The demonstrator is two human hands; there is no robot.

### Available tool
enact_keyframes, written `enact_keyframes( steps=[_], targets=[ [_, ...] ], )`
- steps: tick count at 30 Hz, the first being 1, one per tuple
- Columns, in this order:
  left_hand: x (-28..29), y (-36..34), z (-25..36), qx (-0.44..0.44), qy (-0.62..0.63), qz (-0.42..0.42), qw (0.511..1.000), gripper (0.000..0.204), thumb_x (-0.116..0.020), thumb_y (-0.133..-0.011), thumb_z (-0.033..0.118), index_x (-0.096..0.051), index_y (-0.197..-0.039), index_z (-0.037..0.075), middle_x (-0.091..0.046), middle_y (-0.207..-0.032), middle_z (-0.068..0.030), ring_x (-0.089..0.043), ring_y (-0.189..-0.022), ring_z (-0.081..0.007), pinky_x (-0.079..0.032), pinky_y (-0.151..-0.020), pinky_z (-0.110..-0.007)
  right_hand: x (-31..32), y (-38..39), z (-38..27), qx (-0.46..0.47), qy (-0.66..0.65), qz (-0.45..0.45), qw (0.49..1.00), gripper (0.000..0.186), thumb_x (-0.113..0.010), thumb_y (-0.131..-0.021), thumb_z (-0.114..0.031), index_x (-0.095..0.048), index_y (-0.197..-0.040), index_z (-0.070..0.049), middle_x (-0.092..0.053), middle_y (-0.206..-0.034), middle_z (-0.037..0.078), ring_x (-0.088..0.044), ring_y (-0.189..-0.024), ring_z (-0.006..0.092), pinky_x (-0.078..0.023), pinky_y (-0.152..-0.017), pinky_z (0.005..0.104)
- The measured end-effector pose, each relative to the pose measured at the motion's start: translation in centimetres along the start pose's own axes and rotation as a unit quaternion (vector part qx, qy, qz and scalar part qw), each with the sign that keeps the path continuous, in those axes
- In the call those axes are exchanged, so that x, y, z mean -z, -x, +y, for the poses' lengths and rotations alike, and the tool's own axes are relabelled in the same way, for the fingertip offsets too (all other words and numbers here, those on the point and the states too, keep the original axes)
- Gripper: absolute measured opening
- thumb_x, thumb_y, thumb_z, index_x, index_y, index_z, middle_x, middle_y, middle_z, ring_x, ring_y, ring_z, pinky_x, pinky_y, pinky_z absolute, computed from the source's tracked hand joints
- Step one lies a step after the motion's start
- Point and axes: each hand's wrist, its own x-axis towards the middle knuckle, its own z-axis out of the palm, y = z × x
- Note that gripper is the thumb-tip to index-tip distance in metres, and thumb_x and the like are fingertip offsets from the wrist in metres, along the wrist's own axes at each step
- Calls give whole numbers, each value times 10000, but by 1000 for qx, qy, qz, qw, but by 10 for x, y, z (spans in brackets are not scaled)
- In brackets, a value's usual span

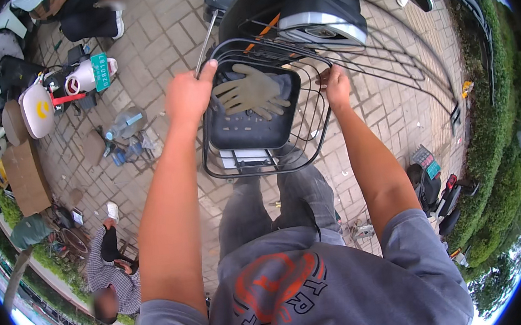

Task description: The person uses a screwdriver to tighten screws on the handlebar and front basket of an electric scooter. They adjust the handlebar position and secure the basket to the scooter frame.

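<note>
A black wire basket is held in front of my legs, beside a black scooter body with silver trim. My left hand is closed on the basket's left side near the top, just below a thin metal rod that rises from there. Opposite it, my right hand grips the right side of the basket, its fingertips partly hidden. Inside the basket is a black plastic tray with a pale rubber-coated glove lying in it.
Scooters, cardboard and a plastic jug stand on the paving at left. A person is at lower left, another upper left. At right are curved metal bars, a calculator and a hedge.
</note>
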Motion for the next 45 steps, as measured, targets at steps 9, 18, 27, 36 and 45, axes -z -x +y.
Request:
enact_keyframes(
  steps=[9, 18, 27, 36, 45],
  targets=[
    [0, 0, 7, 2, 5, -12, 1000, 637, -510, -823, 651, -691, -837, 41, -667, -833, -190, -631, -858, -368, -489, -751, -438, 0, -3, 1, -53, -79, -10, 995, 484, -372, -1003, -427, -554, -790, -32, -585, -674, 75, -579, -610, 150, -466, -556, 293],
    [5, 6, 10, 19, 18, -21, 999, 693, -531, -804, 670, -669, -790, -9, -626, -778, -248, -609, -817, -414, -475, -727, -451, 0, -1, 15, -36, -91, -8, 995, 420, -404, -1007, -375, -588, -884, -18, -571, -694, 37, -507, -632, 116, -426, -597, 268],
    [4, 19, -3, 6, 68, 16, 998, 686, -551, -833, 628, -597, -695, -43, -574, -645, -233, -570, -654, -403, -453, -641, -445, 9, 25, -35, -23, 191, 37, 981, 490, -419, -974, -442, -588, -1067, 9, -603, -991, 218, -559, -943, 341, -437, -840, 393],
    [-6, 111, -26, 185, 704, -292, 620, 515, -466, -941, 520, -476, -650, 95, -483, -580, -53, -505, -489, -204, -454, -523, -366, 6, 118, -94, 160, 348, -406, 830, 498, -645, -848, -345, -571, -1192, 8, -580, -1164, 213, -554, -1098, 344, -418, -923, 441],
    [-101, 151, -8, 160, 569, -214, 778, 552, -450, -959, 518, -549, -719, 32, -508, -597, -37, -520, -509, -116, -424, -474, -263, 3, 89, -157, -82, 118, -648, 748, 524, -615, -914, -360, -553, -1213, 66, -643, -1101, 167, -614, -1026, 239, -460, -918, 329]
  ],
)
